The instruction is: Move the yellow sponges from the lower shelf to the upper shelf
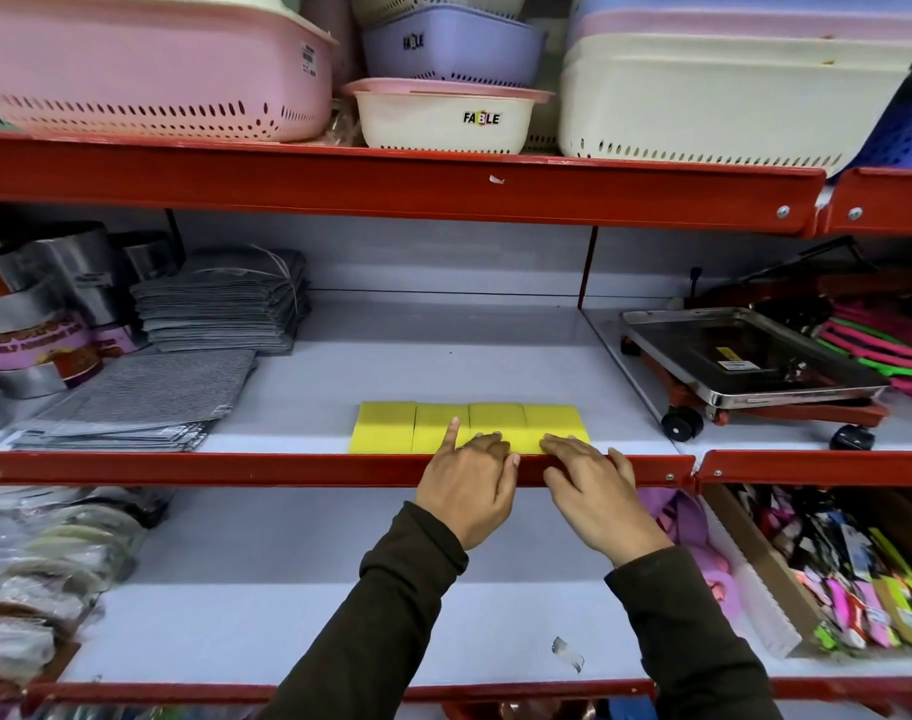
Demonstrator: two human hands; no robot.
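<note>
Four yellow sponges [469, 427] are lined up at the upper shelf's [495, 356] red front edge [287, 469], with open room behind, and are touched by both flat, released hands [466, 488] [596, 493].

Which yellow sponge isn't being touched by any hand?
The leftmost yellow sponge. The left hand and right hand lie over the three sponges to its right; nothing touches this one.

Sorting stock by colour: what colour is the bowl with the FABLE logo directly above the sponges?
Cream-white bowl with a pink rim, seen in the head view.
</note>
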